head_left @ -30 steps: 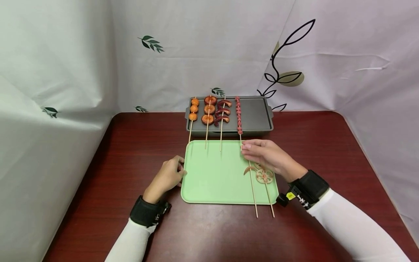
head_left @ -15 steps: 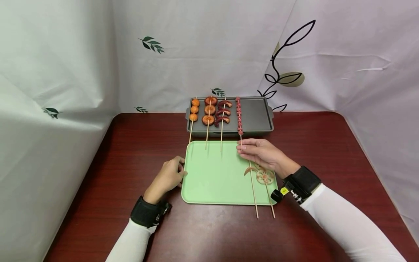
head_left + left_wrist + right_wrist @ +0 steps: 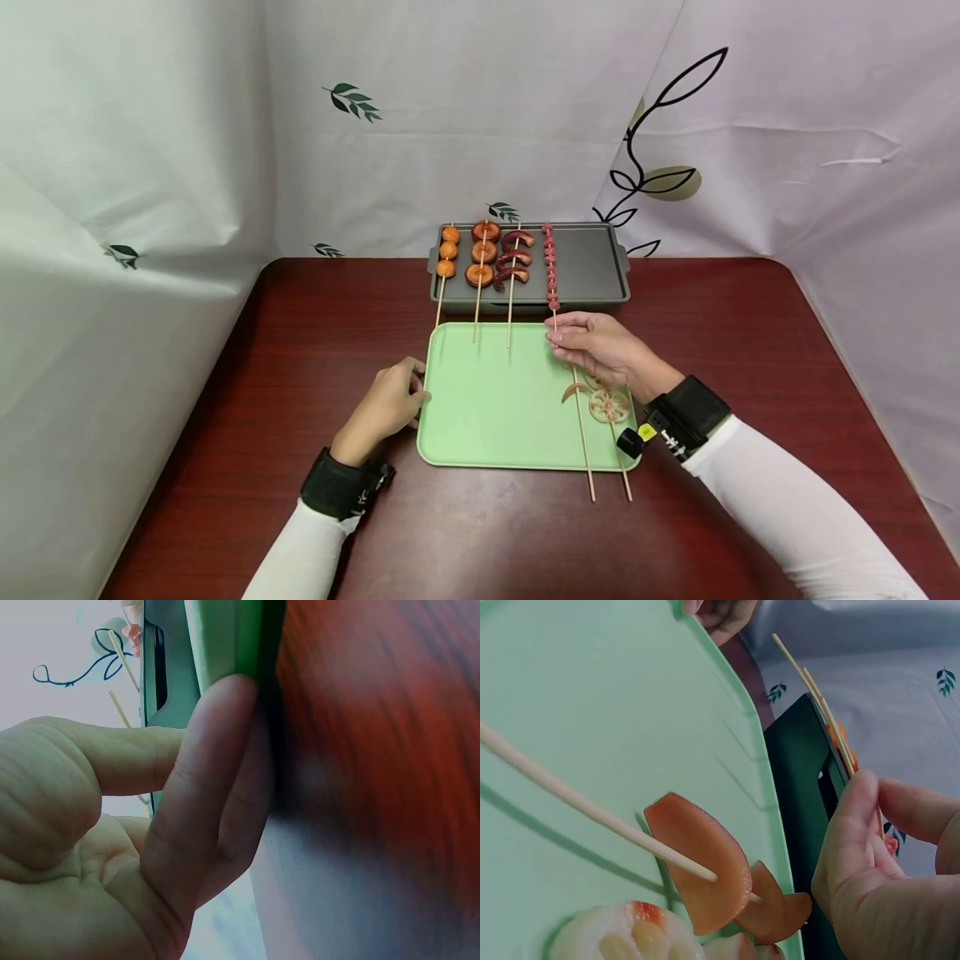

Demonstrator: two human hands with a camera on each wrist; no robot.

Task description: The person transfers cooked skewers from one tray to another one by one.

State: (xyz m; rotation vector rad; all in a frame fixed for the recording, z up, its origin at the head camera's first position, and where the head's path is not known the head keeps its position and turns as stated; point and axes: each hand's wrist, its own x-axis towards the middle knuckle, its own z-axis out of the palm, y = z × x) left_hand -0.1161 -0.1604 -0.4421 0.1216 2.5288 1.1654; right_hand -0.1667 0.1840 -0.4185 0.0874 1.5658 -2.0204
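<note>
A green tray (image 3: 487,408) lies on the dark red table in front of a grey grill pan (image 3: 592,267). My left hand (image 3: 416,392) grips the tray's left edge, a finger (image 3: 210,765) pressed against the rim (image 3: 225,637). My right hand (image 3: 558,336) pinches the stick of a red bead skewer (image 3: 551,267) whose food end lies on the pan. In the right wrist view the fingertips (image 3: 870,802) close on that stick. Under my right wrist, a sausage-slice skewer (image 3: 573,390) and a lotus-root skewer (image 3: 609,406) lie on the tray.
Three more skewers rest on the pan's left part: orange balls (image 3: 447,250), round slices (image 3: 482,252) and curved red pieces (image 3: 513,258). Their sticks reach over the tray's far edge. White leaf-print curtains enclose the table on three sides.
My right hand has slid slightly toward the pan along the bead skewer's stick. The left hand and the tray have stayed put.
</note>
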